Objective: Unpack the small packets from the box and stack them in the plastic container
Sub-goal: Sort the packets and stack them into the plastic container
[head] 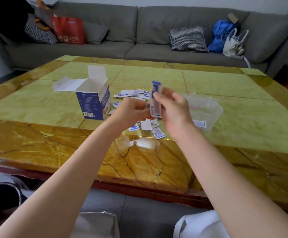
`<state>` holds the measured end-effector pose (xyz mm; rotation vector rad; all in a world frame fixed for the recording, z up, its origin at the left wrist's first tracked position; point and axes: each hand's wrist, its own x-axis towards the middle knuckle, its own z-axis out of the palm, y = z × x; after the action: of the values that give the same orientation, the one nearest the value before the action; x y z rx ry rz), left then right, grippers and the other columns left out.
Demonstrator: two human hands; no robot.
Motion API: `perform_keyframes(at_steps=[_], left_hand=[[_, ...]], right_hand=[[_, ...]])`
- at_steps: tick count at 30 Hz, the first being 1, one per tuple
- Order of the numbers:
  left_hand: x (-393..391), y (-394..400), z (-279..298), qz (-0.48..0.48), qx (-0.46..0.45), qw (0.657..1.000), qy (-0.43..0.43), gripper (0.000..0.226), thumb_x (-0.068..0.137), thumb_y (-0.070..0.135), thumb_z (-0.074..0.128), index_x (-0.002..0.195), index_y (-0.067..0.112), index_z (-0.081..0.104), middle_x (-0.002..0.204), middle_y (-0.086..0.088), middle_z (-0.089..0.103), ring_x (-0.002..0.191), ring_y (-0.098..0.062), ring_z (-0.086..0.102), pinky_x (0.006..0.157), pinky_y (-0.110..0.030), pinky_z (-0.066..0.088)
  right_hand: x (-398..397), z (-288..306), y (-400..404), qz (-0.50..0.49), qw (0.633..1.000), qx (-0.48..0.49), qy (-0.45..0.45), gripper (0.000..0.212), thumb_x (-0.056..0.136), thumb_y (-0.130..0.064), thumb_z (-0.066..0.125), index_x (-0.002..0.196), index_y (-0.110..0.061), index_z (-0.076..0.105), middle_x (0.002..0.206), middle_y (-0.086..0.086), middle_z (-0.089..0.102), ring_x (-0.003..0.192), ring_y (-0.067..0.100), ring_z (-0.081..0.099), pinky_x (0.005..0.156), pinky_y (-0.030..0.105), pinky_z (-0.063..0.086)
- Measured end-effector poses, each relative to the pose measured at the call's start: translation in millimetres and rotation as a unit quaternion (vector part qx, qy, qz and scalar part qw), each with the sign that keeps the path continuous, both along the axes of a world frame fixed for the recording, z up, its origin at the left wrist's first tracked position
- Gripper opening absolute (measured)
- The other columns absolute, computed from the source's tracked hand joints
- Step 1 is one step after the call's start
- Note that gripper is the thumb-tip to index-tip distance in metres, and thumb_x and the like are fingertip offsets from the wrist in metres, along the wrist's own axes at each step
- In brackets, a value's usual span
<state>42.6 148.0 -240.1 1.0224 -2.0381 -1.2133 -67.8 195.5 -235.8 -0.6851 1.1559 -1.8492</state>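
squaring a thin, light stack of packets (155,100) — right hand (172,107) pinches its edges, left hand (131,109) grips the bottom; slippery, grip the sides.

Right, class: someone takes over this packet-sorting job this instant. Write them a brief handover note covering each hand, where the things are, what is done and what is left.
Right hand: holds a small stack of packets upright above the table.
Left hand: at the stack's lower end, fingers curled; exact grip unclear.
Box: open, standing left of the hands.
Loose packets: scattered on the table between box and clear plastic container.
Done: box opened, packets tipped out; at least one packet appears to lie in the container.
Left: place the held stack, then gather the rest.
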Motion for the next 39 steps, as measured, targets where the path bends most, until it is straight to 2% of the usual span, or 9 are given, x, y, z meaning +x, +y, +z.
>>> perform_keyframes(at_steps=[3, 7, 10, 16, 20, 23, 28, 33, 39], left_hand=[[8, -9, -2, -0.008, -0.105, 0.989, -0.109, 0.012, 0.084, 0.018, 0.064, 0.092, 0.021, 0.072, 0.094, -0.005, 0.068, 0.085, -0.015, 0.058, 0.082, -0.033, 0.047], [29, -21, -17, 0.001, -0.190, 0.923, -0.336, 0.041, 0.081, 0.024, 0.066, 0.121, 0.029, 0.056, 0.132, -0.006, 0.044, 0.129, -0.028, 0.035, 0.109, -0.044, 0.029], [34, -19, -28, -0.019, -0.169, 0.907, -0.386, 0.059, 0.078, 0.041, 0.067, 0.131, 0.033, 0.043, 0.140, -0.007, 0.034, 0.134, -0.030, 0.023, 0.110, -0.046, 0.023], [27, -17, -35, 0.054, -0.269, 0.877, -0.395, 0.057, 0.082, 0.047, 0.060, 0.130, 0.023, 0.041, 0.126, -0.002, 0.057, 0.117, -0.022, 0.051, 0.098, -0.040, 0.037], [29, -16, -27, 0.101, -0.294, 0.891, -0.331, 0.023, 0.090, 0.024, 0.054, 0.112, 0.017, 0.060, 0.108, -0.004, 0.067, 0.097, -0.025, 0.062, 0.082, -0.036, 0.047], [37, -15, -13, 0.166, -0.279, 0.917, -0.233, 0.019, 0.088, 0.011, 0.054, 0.100, 0.014, 0.069, 0.097, -0.009, 0.070, 0.087, -0.029, 0.064, 0.077, -0.035, 0.052], [48, -17, 8, 0.192, -0.273, 0.941, -0.052, 0.022, 0.077, -0.002, 0.059, 0.079, 0.016, 0.072, 0.105, -0.006, 0.068, 0.106, -0.027, 0.057, 0.090, -0.042, 0.047], [43, -14, 7, 0.132, -0.202, 0.970, -0.005, 0.025, 0.079, -0.002, 0.061, 0.074, 0.022, 0.068, 0.119, -0.001, 0.057, 0.102, -0.020, 0.056, 0.083, -0.028, 0.046], [26, -10, 3, 0.091, -0.181, 0.979, 0.030, 0.020, 0.080, 0.000, 0.064, 0.074, 0.019, 0.065, 0.105, 0.005, 0.056, 0.091, -0.018, 0.059, 0.079, -0.030, 0.052]], right_hand=[[4, -1, 0, -0.040, 0.986, 0.025, 0.160, 0.015, 0.084, -0.002, 0.062, 0.081, -0.016, 0.060, 0.076, -0.003, 0.064, 0.066, 0.008, 0.060, 0.060, 0.019, 0.051], [-11, -4, -1, -0.102, 0.927, 0.070, 0.354, 0.006, 0.087, -0.008, 0.058, 0.090, -0.010, 0.063, 0.084, 0.002, 0.065, 0.080, 0.018, 0.061, 0.075, 0.030, 0.049], [-13, -13, -2, -0.072, 0.917, 0.127, 0.372, 0.010, 0.087, -0.006, 0.058, 0.094, -0.009, 0.064, 0.089, 0.007, 0.067, 0.088, 0.026, 0.064, 0.081, 0.039, 0.051], [-13, -14, -1, -0.053, 0.912, 0.142, 0.381, 0.012, 0.086, -0.005, 0.059, 0.094, -0.010, 0.065, 0.088, 0.006, 0.067, 0.083, 0.022, 0.062, 0.079, 0.038, 0.051], [-8, -17, 0, -0.027, 0.909, 0.147, 0.389, 0.013, 0.086, -0.004, 0.058, 0.093, -0.013, 0.064, 0.091, 0.008, 0.069, 0.082, 0.020, 0.062, 0.077, 0.035, 0.051], [-8, -18, 0, -0.009, 0.911, 0.158, 0.382, 0.016, 0.087, -0.004, 0.056, 0.090, -0.016, 0.064, 0.089, 0.005, 0.069, 0.087, 0.022, 0.064, 0.079, 0.037, 0.051], [-9, -15, -1, 0.014, 0.940, 0.148, 0.308, 0.018, 0.089, -0.003, 0.055, 0.080, -0.017, 0.060, 0.073, -0.006, 0.059, 0.070, 0.012, 0.056, 0.061, 0.024, 0.043], [-9, -6, 0, 0.153, 0.975, 0.066, 0.148, 0.022, 0.090, 0.004, 0.047, 0.081, -0.013, 0.058, 0.079, 0.004, 0.061, 0.067, 0.012, 0.055, 0.061, 0.020, 0.040], [-6, -9, 7, 0.221, 0.959, 0.109, 0.141, 0.013, 0.090, -0.001, 0.053, 0.086, -0.014, 0.058, 0.079, 0.003, 0.062, 0.065, 0.011, 0.057, 0.060, 0.023, 0.041]])
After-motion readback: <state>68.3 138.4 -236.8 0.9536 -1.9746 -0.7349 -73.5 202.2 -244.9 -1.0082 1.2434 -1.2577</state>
